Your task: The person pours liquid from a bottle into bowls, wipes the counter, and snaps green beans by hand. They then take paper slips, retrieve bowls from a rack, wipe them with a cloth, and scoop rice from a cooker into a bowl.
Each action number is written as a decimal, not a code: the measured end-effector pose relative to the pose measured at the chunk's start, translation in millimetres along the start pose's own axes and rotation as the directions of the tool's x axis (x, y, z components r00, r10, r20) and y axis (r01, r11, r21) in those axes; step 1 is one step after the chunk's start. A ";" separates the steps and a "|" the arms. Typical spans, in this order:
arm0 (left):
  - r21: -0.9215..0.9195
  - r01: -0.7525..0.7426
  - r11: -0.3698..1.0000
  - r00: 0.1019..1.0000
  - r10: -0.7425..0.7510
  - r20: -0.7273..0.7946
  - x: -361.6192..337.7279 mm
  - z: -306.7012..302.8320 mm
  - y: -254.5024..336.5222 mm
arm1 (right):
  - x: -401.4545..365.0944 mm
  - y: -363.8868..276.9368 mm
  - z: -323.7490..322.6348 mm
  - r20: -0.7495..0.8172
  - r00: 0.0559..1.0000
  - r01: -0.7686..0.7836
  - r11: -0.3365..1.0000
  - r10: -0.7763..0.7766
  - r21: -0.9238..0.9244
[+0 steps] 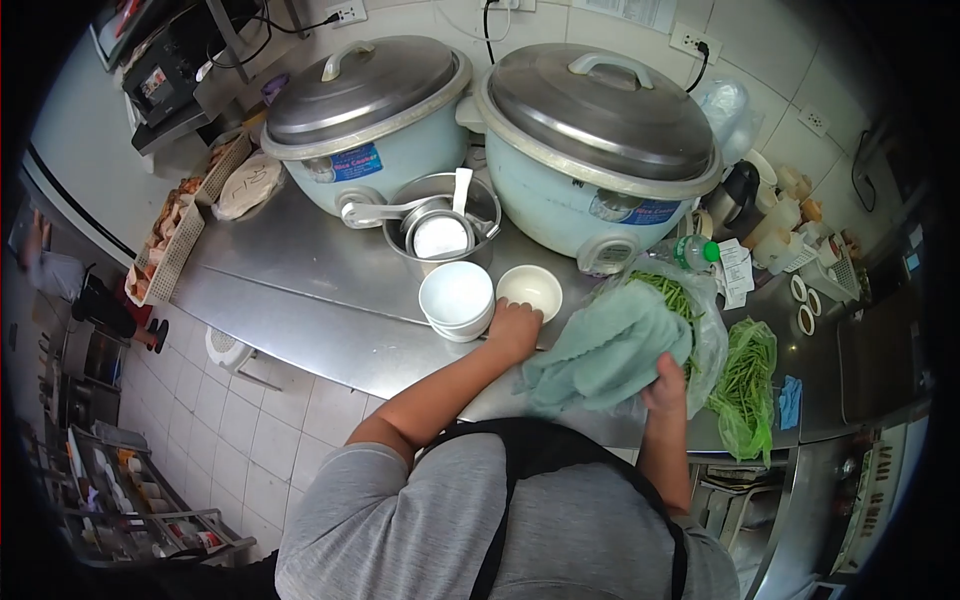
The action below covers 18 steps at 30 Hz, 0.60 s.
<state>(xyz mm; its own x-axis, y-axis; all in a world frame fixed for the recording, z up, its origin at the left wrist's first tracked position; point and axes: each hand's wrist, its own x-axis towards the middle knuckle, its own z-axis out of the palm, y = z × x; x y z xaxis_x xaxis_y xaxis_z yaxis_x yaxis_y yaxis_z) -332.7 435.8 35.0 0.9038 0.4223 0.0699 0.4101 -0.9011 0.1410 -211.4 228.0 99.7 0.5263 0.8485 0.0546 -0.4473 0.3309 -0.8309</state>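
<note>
My left hand point(515, 330) is at the near rim of a small cream bowl point(531, 292), its fingers closed on that rim. Just left of it stands a stack of white bowls point(456, 293). In my right hand point(665, 385) is a green cloth point(612, 345), gripped at its right edge and hanging over the counter's front part. Behind the cloth lies a plastic bag of green beans point(672, 292), partly covered. A steel pot point(483, 205) with a white bowl and a white-handled scoop inside stands behind the stack.
Two large rice cookers point(370, 100) point(600, 120) stand along the wall. Another bag of green beans point(743, 375), a blue cloth point(790, 402) and a green-capped bottle point(690, 252) are at the right. Baskets point(172, 250) line the left edge. Another person point(75, 285) stands far left.
</note>
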 end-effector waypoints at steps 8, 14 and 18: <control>-0.983 -0.077 0.166 0.997 0.041 -0.072 -8.4 -46.1 36.4 | 14.9 43.9 56.2 0.442 0.859 0.500 0.242 -0.257 -0.831; -0.896 0.298 -0.330 0.954 0.143 0.264 -25.0 -108.8 41.5 | 17.8 -1.9 49.9 -0.054 0.928 -0.346 0.906 0.369 0.243; -0.857 0.289 -0.427 0.956 0.072 0.286 -10.9 -84.3 20.7 | 18.9 16.8 23.0 0.156 0.932 -0.362 0.861 0.327 0.358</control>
<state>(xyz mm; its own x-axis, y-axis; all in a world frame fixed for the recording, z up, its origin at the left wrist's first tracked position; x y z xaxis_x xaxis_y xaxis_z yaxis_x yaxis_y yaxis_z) -344.4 420.9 120.3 0.9280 0.3108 -0.2056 -0.0193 0.5911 0.8064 -225.6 259.1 99.5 0.2314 0.9635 -0.1343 -0.8344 0.1256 -0.5367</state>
